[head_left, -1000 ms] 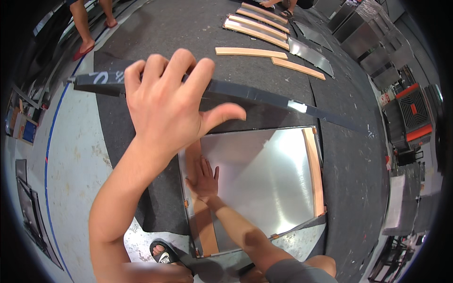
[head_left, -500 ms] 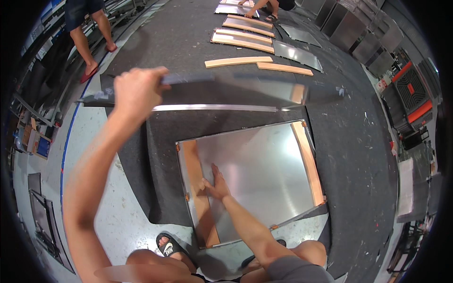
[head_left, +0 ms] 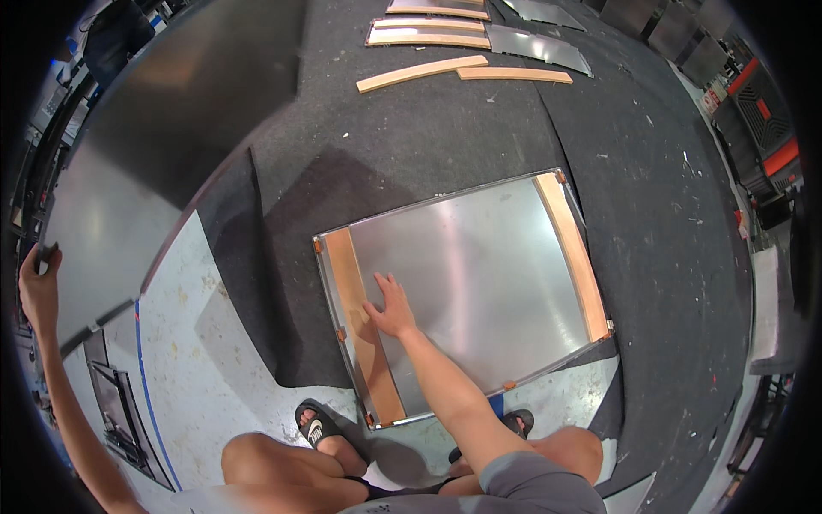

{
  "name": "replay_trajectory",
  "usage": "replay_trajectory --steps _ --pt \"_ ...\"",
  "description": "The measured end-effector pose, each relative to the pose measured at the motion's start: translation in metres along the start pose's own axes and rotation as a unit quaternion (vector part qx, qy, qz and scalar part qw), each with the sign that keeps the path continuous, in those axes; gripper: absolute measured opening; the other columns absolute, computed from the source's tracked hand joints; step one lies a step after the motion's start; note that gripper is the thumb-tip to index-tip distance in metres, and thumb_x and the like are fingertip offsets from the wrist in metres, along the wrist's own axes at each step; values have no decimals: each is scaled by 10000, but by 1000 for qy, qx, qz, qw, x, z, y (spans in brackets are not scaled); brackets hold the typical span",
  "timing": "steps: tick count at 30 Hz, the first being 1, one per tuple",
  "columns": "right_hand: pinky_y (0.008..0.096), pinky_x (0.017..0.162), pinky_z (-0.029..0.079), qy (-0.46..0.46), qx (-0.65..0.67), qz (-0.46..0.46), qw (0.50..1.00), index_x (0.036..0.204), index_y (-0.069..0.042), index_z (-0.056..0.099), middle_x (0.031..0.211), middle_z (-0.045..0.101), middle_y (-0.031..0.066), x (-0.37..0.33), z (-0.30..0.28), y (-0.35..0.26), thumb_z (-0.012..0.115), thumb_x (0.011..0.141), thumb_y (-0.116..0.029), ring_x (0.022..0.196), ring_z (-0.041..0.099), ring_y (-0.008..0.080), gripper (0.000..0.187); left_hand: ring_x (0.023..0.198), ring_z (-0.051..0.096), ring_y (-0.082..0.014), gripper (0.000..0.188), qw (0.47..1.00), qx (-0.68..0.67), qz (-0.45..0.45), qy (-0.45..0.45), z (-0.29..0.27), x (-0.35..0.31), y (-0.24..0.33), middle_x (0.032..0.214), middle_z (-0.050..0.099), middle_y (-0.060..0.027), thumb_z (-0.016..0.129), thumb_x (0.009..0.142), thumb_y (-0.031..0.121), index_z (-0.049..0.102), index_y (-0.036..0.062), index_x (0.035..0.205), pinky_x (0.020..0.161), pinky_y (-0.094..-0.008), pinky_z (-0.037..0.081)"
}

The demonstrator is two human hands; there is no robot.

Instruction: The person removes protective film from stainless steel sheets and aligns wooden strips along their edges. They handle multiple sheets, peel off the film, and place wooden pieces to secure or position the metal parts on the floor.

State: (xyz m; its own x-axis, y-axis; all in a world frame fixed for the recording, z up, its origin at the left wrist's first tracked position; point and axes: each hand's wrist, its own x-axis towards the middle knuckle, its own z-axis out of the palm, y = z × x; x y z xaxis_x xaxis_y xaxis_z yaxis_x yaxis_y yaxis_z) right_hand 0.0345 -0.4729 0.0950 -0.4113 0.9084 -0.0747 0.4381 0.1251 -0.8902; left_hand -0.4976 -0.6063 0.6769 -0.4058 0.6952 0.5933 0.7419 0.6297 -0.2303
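Note:
On the far left, my left hand (head_left: 39,291) is closed around the edge of a large grey metal sheet (head_left: 103,197), which is tilted up off the floor. A flat metal panel (head_left: 479,274) in a thin frame lies in front of my feet. My right hand (head_left: 394,310) rests on it with the fingers spread, next to a wooden strip (head_left: 347,278) along its left side. Another wooden strip (head_left: 572,257) runs along the panel's right side. Small orange-brown pieces (head_left: 509,385) sit at its edges and corners.
Dark matting (head_left: 411,137) covers much of the floor. Two loose wooden strips (head_left: 514,75) lie beyond the panel, with more wood-stripped panels (head_left: 428,32) behind them. A black-and-orange case (head_left: 758,120) stands at right. A black frame (head_left: 120,411) lies at lower left.
My left hand has swung the sheet from beyond the panel out to the far left. My right hand stays on the panel. The view has shifted, and the people at the back are out of sight.

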Motion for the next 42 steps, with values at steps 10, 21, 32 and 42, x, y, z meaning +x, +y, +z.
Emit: replay_trajectory --steps 10,21,32,42 --pt "538 1332 229 13 1 -26 1000 1666 -115 408 1687 420 256 -1 2 7 721 993 -375 1620 313 412 786 820 624 -149 354 986 -125 -98 -44 41 7 -145 931 688 -55 805 893 207 706 -44 1123 752 -329 514" --pt "529 1340 201 -30 20 -16 999 1677 -131 402 1720 366 278 -7 -15 8 728 1010 -364 1655 237 415 778 1061 663 -226 679 838 -436 -188 -267 258 -119 -209 1235 670 -164 753 853 101 532 -68 1473 922 -339 550" --pt "515 1355 146 -75 -38 32 996 1686 -103 374 1744 377 165 -10 -29 -6 723 997 -308 1676 183 378 800 1147 695 -291 676 971 -138 -108 -165 491 -251 -281 1333 689 -213 743 965 206 515 8 1570 994 -401 556" --pt "526 1349 174 -87 -87 15 992 1692 -79 348 1727 401 171 -10 -31 -10 731 976 -290 1669 209 380 839 1277 641 -400 400 894 -409 -25 -180 347 -344 134 1307 697 -182 718 899 8 683 25 1298 1130 -468 479"
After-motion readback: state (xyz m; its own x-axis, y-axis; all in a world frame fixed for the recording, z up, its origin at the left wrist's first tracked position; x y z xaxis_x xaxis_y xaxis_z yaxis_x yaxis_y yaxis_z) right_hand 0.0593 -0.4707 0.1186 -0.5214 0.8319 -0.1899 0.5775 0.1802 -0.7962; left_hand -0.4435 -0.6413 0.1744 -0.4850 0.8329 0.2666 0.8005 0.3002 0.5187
